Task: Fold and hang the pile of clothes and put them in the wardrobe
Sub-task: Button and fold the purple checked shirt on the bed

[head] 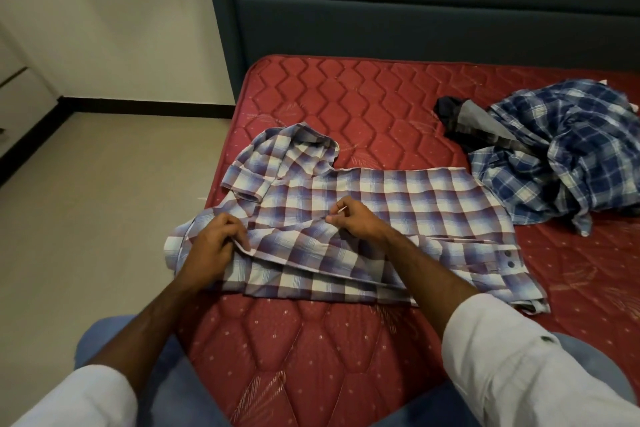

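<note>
Both hands, left hand point(211, 246) and right hand point(349, 218), pinch the plaid shirt point(398, 204) along a folded edge, grip closed, keeping it flat on the bed point(311, 357) for folding.

Shirt point(363, 218) on mattress point(311, 357), pile point(561, 149) right

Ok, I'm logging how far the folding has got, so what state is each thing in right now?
Purple checked shirt: spread flat on the mattress, near edge partly folded over, collar to the left.
Left hand: pinching the folded edge.
Right hand: pinching the same fold further along.
Blue plaid clothes: crumpled, unfolded heap.
Dark garment: crumpled, partly under the heap.
Red mattress: bare, no sheet.
</note>
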Motion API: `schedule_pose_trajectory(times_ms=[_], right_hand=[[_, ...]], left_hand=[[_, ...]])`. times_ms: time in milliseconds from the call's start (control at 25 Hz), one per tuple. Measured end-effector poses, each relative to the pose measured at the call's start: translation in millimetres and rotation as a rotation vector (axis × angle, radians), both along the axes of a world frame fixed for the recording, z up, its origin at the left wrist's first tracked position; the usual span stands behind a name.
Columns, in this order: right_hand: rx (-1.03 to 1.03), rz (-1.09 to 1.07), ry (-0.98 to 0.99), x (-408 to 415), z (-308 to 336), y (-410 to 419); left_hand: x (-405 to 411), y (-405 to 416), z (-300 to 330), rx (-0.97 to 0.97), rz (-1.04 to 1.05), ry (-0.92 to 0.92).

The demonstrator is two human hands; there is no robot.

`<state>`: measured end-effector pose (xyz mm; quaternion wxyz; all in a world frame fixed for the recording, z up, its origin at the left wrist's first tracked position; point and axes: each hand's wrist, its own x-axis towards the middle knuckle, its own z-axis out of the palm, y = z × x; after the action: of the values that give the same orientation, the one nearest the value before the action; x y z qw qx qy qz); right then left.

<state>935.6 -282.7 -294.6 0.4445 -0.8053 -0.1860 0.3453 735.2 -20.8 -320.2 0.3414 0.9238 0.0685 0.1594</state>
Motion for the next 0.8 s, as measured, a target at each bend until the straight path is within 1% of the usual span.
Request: schedule_pose_trajectory(times_ms=[40,160,240,320,400,440,520,600,640,720,800], right_hand=[[0.017,0.008,-0.015,3.3,-0.1,-0.6],[0.082,0.008,-0.051,13.7,-4.6,-5.5],[0.111,0.021,-0.059,17.6,-5.1,-9.8],[0.105,0.039,-0.102,21.9,-1.3,-12.1],[0.026,0.065,-0.242,25.2,0.5,-10.8],[-0.028,0.081,-0.368,23.3,1.4,-9.1],[-0.035,0.145,-0.666,7.9,2.1,-1.9],[0.029,0.324,-0.881,-26.8,0.0,5.2],[0.05,0.446,-0.969,-46.5,-3.6,7.2],[0.037,0.659,-1.131,-82.6,-17.3,8.6],[-0.056,0.753,-1.222,-106.9,-36.8,6.7]], left_hand=[[-2.1,2.5,-0.6,0.079,-0.048,0.013],[-3.5,3.5,0.8,0.404,-0.134,0.035],[-2.0,1.5,2.4,0.485,-0.166,0.053],[1.0,3.6,4.8,0.464,-0.191,0.054],[0.6,12.6,11.0,0.391,-0.147,0.056],[-2.4,19.1,14.4,0.333,-0.111,0.084],[-14.1,32.9,21.3,0.289,-0.062,0.246],[-29.4,39.9,21.4,0.301,-0.079,0.389],[-36.0,40.7,18.6,0.288,-0.087,0.405],[-47.8,36.9,12.5,0.231,-0.072,0.32],[-54.3,33.1,9.5,0.182,0.008,0.211]])
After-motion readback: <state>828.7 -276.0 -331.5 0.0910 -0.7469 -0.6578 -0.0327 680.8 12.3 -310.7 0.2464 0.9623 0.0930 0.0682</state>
